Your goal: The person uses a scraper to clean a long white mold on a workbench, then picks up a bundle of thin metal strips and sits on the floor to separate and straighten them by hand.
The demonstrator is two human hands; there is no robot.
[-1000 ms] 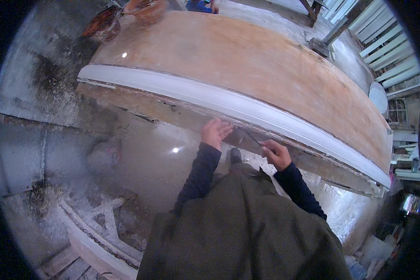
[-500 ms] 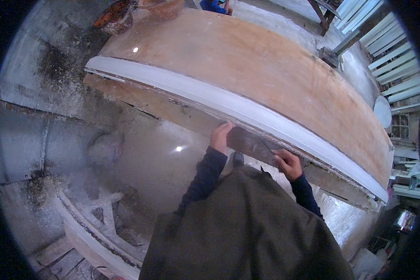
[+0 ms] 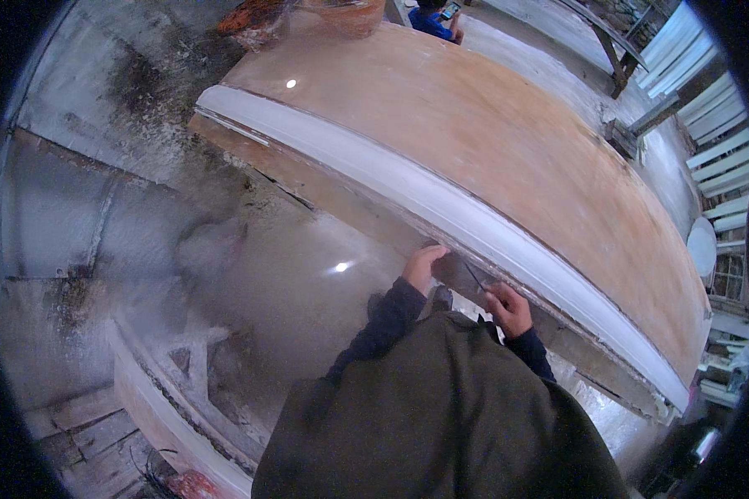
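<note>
A long white plaster moulding with dark, rough edges runs diagonally along the near edge of a wide brown table. My left hand is closed at the moulding's near side, its fingers bent against a dark brown flat surface. Whether it grips that surface or only rests on it, I cannot tell. A little to the right, my right hand pinches a thin dark tool whose tip points up and left toward the moulding's edge. What kind of tool it is does not show.
Orange-brown tubs stand at the table's far left corner. A person in blue sits beyond it, holding a phone. At lower left lies a curved frame with a white edge. White strips are stacked at far right.
My view has shifted, so the table sits lower and farther right in the picture. My hands have come closer together, still at the moulding's near edge, with the thin tool still pinched.
</note>
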